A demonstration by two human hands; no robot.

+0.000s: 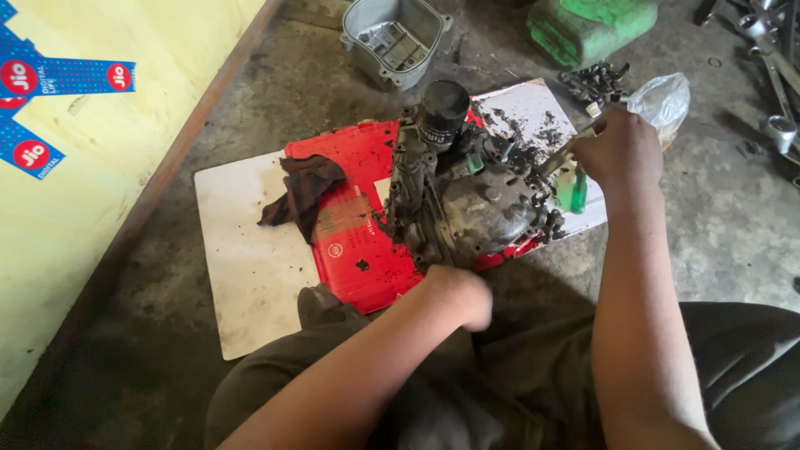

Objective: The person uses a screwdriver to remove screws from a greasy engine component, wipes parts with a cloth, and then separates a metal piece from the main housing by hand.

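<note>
I'm bracing the greasy engine block (467,200) with my left hand (458,296), curled against its near edge; can't tell what it's gripping. My right hand (617,150), closed around a green-handled screwdriver (572,187), is working the block's right side. The block's sitting on red cardboard (358,250), and bolts (596,82) are already piled beyond it, so it's partly stripped.

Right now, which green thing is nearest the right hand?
The small green handle just below the right hand, over the white cardboard; the big green container lies farther up the floor.
</note>
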